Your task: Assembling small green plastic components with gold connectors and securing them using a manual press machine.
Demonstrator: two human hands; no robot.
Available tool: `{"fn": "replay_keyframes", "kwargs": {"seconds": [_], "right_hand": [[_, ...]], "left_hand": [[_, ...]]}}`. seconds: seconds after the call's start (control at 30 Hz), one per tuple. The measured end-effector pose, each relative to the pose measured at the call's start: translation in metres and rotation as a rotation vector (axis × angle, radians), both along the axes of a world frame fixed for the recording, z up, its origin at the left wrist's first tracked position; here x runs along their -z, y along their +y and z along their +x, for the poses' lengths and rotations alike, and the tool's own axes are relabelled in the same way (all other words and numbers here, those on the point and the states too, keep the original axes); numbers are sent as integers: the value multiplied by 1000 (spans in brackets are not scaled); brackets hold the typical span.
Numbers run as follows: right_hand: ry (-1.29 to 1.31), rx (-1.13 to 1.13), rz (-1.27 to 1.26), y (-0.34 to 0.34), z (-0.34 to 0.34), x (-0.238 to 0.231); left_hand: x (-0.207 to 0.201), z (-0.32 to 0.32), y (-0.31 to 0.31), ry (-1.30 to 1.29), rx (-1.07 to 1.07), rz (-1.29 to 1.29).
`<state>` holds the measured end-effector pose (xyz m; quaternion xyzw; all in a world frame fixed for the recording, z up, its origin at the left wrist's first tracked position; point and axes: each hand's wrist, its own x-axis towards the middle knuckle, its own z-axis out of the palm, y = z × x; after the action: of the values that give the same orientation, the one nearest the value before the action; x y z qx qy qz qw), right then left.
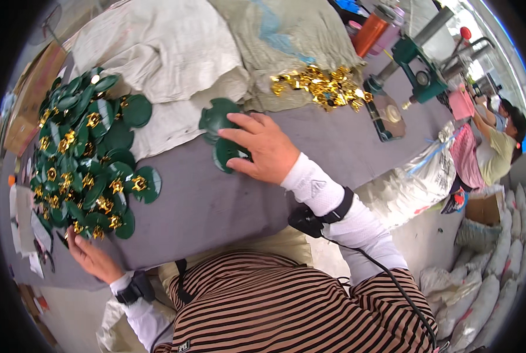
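My right hand (pixel 266 147) reaches over the grey table with its fingers spread and bent. Its fingertips touch or hover just above dark green round plastic pieces (pixel 218 117), which have notched edges and lie by the mouth of a white woven sack. I cannot tell whether the fingers press on them. My left hand (pixel 95 259) is at the table's near left edge, fingers stretched out and apart. It is beside a large heap of green discs (pixel 118 135), many with gold flower-shaped metal pieces (pixel 117 186) at their centres. The left fingertips are close to the heap's lower edge.
Loose gold pieces (pixel 327 85) lie on a greenish sack. A green hand press (pixel 416 70) stands at the right, near an orange bottle (pixel 373 30). A cardboard box (pixel 36 100) is at the left. Other people sit at the far right, beyond full white sacks (pixel 469 312).
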<state>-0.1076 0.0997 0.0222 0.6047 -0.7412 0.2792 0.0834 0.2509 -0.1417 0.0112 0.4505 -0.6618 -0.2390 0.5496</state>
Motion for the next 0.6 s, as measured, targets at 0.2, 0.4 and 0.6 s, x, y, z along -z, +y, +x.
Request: {"fn": "replay_keyframes", "kwargs": {"seconds": [0.2,0.4,0.6], "right_hand": [[116,638,-80,82,-78,8],[149,751,23,99,-112,20],[112,501,-58,110,-110,16]], "left_hand": [[-34,-57,43,-112,331,-5],[-36,-189,67,-392,892,-224],[-12,-268,76,-630,877,-442]]}}
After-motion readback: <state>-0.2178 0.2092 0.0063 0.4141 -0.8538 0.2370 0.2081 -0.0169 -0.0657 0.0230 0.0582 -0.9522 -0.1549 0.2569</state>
